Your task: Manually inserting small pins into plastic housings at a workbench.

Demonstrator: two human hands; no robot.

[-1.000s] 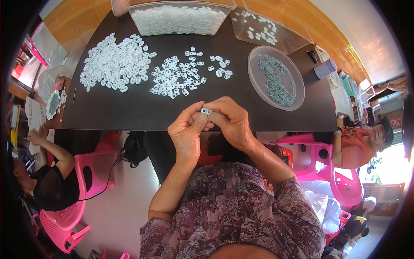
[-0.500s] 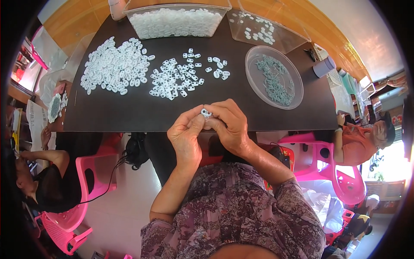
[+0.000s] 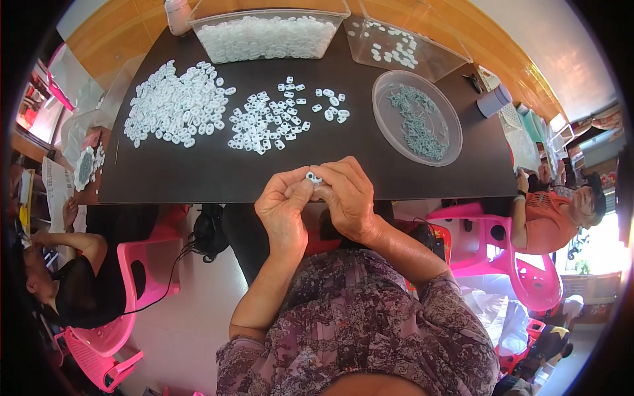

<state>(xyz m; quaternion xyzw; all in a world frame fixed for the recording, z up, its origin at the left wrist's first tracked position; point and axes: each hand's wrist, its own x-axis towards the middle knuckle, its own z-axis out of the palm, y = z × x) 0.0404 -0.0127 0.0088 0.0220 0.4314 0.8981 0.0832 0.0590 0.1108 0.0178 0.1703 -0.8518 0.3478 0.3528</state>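
Between my fingertips, just over the table's near edge, is a small white plastic piece (image 3: 314, 177) with dark round holes. My left hand (image 3: 285, 203) pinches it from the left, and my right hand (image 3: 347, 198) closes on it from the right; the fingers cover much of it. Beyond my hands lies a loose pile of small white two-holed pieces (image 3: 259, 125). A bigger heap of white oval pieces (image 3: 175, 105) spreads to the left. On the right, a round clear dish (image 3: 383, 129) holds many small grey-green screw-like parts (image 3: 422, 125).
A clear bin (image 3: 205, 46) full of white pieces stands at the back, with another clear tray (image 3: 449, 63) to its right. A purple cup (image 3: 494, 102) and a white bottle (image 3: 177, 16) stand near the table's edges. People sit on pink chairs (image 3: 125, 284) at both sides.
Both hands keep hold of the white piece, which has shifted slightly down and left and turned a little. The right hand's fingers have changed position around it.
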